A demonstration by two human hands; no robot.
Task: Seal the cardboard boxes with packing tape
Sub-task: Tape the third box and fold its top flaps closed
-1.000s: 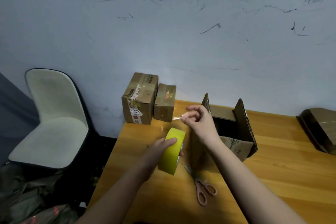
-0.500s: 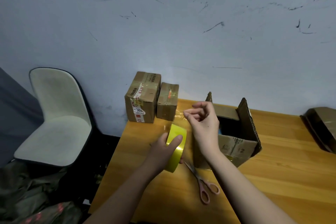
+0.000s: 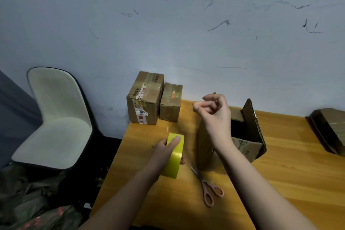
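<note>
While the left hand (image 3: 168, 152) grips the yellow tape roll (image 3: 174, 155) on edge just above the worktop (image 3: 291, 179), thumb lying over the roll's outer band and fingers wrapped round its far side, the right hand (image 3: 214, 115) is raised above and to the right of it, its fingertips (image 3: 196, 107) pinched together in a grip on the free end of the clear tape strip (image 3: 184, 127); the strip itself is nearly see-through and shows only as a faint sheen running from the roll up toward those fingertips. So the roll sits inside the left grip, low and near the worktop's left edge, and the tape end sits in the right grip, higher and farther back, in front of the open cardboard box (image 3: 242, 142). That box stands just right of the roll, behind the right wrist, with its flaps up and a dark interior. Pink-handled scissors (image 3: 207, 186) lie flat on the worktop just in front of the box, blades pointing toward the roll and apart from both hands. Two taped boxes stand side by side at the back left corner against the wall: a larger sealed box (image 3: 144, 99) with labels and a smaller sealed box (image 3: 170, 102) touching its right side. A pale chair (image 3: 54, 117) stands left of the worktop, and a flattened carton (image 3: 330, 129) lies at the far right edge
</note>
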